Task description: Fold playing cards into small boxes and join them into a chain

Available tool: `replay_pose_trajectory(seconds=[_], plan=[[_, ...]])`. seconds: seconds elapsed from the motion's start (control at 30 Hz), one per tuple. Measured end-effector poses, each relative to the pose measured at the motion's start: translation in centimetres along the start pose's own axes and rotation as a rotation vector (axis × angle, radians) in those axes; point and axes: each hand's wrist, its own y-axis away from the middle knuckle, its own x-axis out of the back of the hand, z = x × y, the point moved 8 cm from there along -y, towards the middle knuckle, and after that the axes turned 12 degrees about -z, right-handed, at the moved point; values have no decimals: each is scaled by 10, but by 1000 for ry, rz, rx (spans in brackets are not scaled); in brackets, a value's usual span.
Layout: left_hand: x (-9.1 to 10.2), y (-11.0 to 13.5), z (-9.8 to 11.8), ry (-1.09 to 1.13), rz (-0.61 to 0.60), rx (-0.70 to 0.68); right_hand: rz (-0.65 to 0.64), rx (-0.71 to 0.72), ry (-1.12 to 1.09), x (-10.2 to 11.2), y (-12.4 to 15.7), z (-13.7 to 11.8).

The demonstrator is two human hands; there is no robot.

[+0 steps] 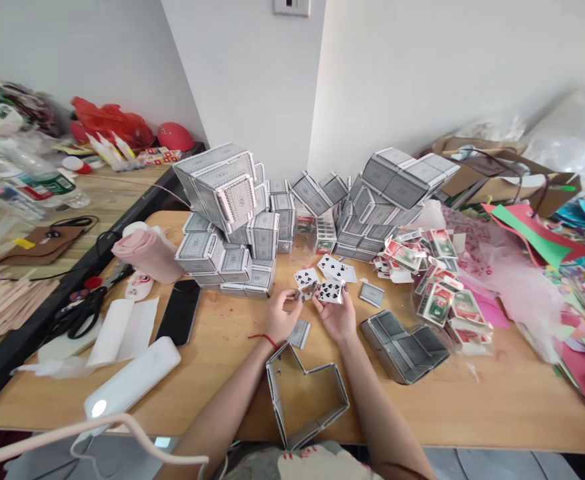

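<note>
My left hand, a red string round its wrist, pinches a small playing card by its edge. In my right hand is a spade card, face up, gripped between thumb and fingers. Just beyond lie more spade cards on the table. A grey-backed card piece rests under my left wrist, and a folded grey card sits right of my right hand. Between my forearms stands an open heart-shaped frame made of cards. A similar card form lies to the right.
Stacked card-built blocks rise at back left and back right. Card boxes are heaped at right. On the left are a phone, scissors, a pink roll and a white device with a cable.
</note>
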Motion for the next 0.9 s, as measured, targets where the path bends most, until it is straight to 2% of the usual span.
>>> replay_pose_trajectory(seconds=[0.27,0.43,0.53,0.77,0.9], plan=[[-15,-2,25,-37,-226,-147,-47,-11,157,-4,-1,10],[-14,-2,23,-83,-225,-136,-57,29,174,-5,0,9],[-14,-1,21,-116,-226,-124,-20,45,182,-3,0,10],[-18,1,24,-187,-284,-169,83,35,399,6,0,12],[-20,2,28,-215,-293,-199,51,35,430,3,0,13]])
